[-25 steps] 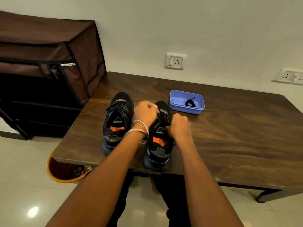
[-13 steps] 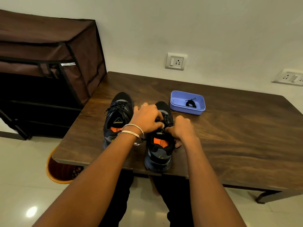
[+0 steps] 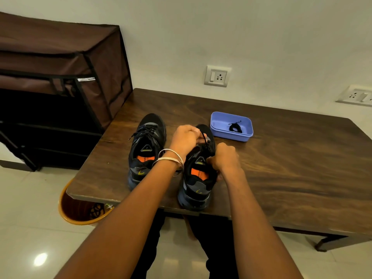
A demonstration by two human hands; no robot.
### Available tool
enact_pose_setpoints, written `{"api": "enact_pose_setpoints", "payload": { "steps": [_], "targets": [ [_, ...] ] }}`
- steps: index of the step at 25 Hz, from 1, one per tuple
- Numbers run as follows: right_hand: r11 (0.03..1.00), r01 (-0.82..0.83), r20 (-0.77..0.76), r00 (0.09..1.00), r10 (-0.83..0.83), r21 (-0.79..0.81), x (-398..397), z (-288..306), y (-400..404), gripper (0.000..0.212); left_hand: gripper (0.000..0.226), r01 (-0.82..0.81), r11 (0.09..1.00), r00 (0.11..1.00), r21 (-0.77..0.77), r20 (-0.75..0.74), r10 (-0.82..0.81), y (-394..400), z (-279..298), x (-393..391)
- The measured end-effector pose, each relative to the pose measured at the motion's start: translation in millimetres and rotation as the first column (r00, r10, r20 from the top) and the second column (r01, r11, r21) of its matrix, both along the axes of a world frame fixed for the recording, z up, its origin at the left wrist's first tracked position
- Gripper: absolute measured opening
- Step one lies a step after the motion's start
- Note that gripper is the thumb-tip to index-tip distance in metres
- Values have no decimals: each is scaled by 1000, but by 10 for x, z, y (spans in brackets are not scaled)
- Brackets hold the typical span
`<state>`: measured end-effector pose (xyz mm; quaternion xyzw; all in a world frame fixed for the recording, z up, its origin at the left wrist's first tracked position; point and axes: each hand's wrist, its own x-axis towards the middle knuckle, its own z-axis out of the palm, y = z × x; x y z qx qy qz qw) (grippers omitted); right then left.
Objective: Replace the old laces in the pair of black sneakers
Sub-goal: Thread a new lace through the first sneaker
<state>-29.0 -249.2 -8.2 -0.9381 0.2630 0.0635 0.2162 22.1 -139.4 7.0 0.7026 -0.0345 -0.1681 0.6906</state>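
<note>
Both hands were over the right sneaker (image 3: 196,178), which sat at the near edge of the table (image 3: 291,168), heel toward six o'clock. The left hand (image 3: 184,138) pinched a black lace (image 3: 204,137) and held it up above the toe end, at twelve o'clock. The right hand (image 3: 224,158) was curled tight on the shoe's collar at three o'clock. The left sneaker (image 3: 146,150), laced, stood just beside it at nine o'clock. A blue tray (image 3: 219,125) at one o'clock held a coiled black lace (image 3: 235,127).
</note>
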Motion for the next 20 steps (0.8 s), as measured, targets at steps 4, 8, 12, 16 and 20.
{"api": "enact_pose_setpoints", "payload": {
  "steps": [4,8,12,16,20],
  "targets": [
    [1000,9,19,1000,-9,13,-2,-1,15,34,29,-390,690,889,-610,-444,111,147,103,77],
    [1000,-4,19,1000,4,8,-2,13,16,33,15,-148,985,979,-84,126,158,330,-10,241],
    [1000,-4,19,1000,4,-5,21,2,4,34,21,23,634,716,773,430,-550,197,-197,184],
    [1000,1,31,1000,-2,25,31,-17,9,31,26,-131,494,634,860,456,-625,48,-252,143],
    [1000,12,20,1000,-13,20,13,-16,-6,30,15,-61,640,749,766,459,-478,-30,-295,95]
  ]
}}
